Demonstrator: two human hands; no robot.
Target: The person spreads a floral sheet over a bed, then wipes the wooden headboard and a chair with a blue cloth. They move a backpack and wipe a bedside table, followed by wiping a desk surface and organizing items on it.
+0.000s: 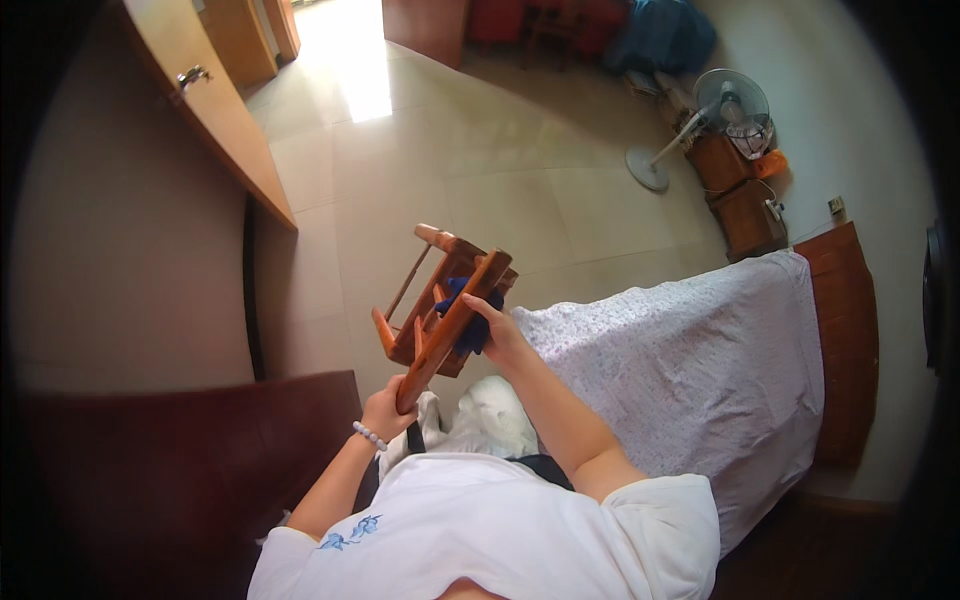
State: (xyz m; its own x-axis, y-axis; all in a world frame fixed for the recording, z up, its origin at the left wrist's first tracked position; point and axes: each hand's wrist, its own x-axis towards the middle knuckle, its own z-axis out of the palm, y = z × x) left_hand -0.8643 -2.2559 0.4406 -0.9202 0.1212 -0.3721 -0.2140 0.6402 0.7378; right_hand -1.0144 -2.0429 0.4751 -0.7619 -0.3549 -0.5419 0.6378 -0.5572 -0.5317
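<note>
A small reddish-brown wooden stool (pixel 440 340) is held tilted in front of my body, its legs and crossbars showing. My left hand (pixel 388 412), with a pale bead bracelet at the wrist, is closed around the near lower end of the stool's long bar. Higher up the same bar, my right hand (pixel 492 328) presses a dark blue cloth (pixel 470 335) against the wood. Part of the cloth shows between the bars, and the right fingers are partly hidden behind it.
To the right lies a bed with a patterned white sheet (pixel 680 370) and a brown headboard (pixel 845 340). A standing fan (pixel 730 98) is beside wooden cabinets (pixel 742 205). An open door (pixel 205 100) is at the far left, dark red furniture (pixel 200 470) at the near left.
</note>
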